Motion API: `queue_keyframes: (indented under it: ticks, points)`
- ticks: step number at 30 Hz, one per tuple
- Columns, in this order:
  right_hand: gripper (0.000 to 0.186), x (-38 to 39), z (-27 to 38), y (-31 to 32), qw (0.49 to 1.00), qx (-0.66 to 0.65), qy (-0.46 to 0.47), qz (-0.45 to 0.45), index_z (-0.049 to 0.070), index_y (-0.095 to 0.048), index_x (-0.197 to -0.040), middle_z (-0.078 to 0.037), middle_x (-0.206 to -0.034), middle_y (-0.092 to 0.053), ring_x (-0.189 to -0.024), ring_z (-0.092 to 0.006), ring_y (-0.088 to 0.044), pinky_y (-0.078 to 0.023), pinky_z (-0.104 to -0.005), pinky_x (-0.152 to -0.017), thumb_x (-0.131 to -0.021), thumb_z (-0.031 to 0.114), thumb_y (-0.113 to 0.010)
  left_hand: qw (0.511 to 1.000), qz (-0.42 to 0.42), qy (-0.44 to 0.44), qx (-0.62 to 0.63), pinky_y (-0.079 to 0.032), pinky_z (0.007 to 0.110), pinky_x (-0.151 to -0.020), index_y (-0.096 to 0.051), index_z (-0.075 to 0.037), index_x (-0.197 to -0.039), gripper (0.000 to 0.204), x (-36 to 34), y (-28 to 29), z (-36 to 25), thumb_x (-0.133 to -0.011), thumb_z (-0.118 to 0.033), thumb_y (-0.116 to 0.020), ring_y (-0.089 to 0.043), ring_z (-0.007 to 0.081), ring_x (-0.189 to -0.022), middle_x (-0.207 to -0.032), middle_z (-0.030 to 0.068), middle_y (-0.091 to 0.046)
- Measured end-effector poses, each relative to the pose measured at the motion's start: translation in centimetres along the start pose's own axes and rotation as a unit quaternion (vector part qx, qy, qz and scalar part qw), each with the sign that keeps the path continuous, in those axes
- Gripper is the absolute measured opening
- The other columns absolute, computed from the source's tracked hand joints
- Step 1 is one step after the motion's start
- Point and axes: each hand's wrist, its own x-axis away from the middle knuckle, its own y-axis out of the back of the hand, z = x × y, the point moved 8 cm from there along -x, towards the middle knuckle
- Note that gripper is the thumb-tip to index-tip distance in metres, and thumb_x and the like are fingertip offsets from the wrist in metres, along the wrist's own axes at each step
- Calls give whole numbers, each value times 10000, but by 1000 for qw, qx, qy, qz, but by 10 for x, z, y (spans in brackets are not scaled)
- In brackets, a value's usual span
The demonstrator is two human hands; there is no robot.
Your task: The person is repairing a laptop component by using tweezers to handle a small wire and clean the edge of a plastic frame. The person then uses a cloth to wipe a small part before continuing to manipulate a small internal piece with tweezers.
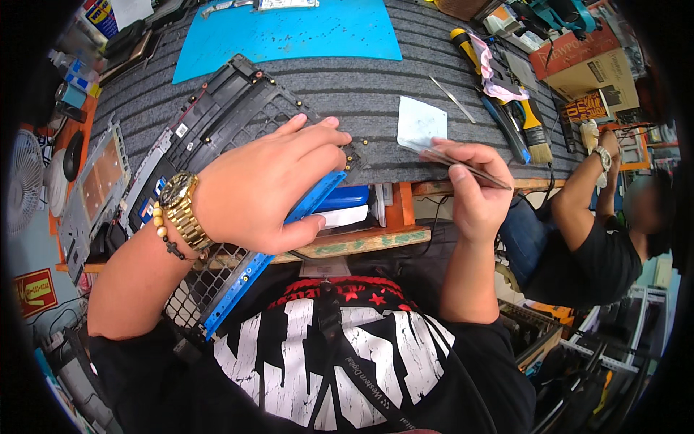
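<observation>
A black laptop case part (217, 108) with a blue edge strip (238, 289) lies slanted over the table's front edge. My left hand (271, 177) is over it, fingers across the top and thumb by the blue strip, gripping it; the palm hides the middle of the part. Small brass-coloured posts and an open lattice show on it. In my right hand (481, 192) a pair of dark metal tweezers (488, 176) is pinched between thumb and fingers. Their tips lie at the lower edge of a small pale square packet (421, 121) on the striped mat.
A blue mat (289, 32) lies at the back. Right of the packet are a thin metal strip (452, 99), a brush (533, 134) and a yellow-black tool (465, 49). A metal plate (97, 192) leans at left. Another person (593, 239) sits at right, near cardboard boxes (589, 69).
</observation>
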Motion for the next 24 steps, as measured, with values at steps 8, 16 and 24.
queue_keyframes:
  ticks: [8,16,24]
  points:
    - [183,1,1,-41,987,73,-17,139,-92,-687,-1155,-304,-1177,-802,-1103,-322,-796,-623,-455,-1027,-974,-116,-696,1000,-10,6,8,-355,669,-1342,-602,-31,-1352,588,3,-1,2,-847,-222,-836,-517,508,-1570,-1599,273,-590]
    - [162,-2,4,-47,978,138,0,155,-93,-699,-1118,-277,-1137,-828,-1082,-306,-813,-635,-438,-1008,-958,-111,-717,1000,-12,3,4,-362,662,-1341,-604,-25,-1354,599,2,-1,2,-838,-221,-838,-523,505,-1564,-1587,271,-599]
    - [164,-4,5,-49,975,153,8,162,-100,-709,-1115,-276,-1139,-833,-1084,-307,-822,-640,-431,-1008,-952,-111,-719,1000,-13,4,-2,-370,655,-1340,-608,-26,-1356,600,1,0,1,-838,-224,-838,-536,497,-1553,-1583,271,-602]
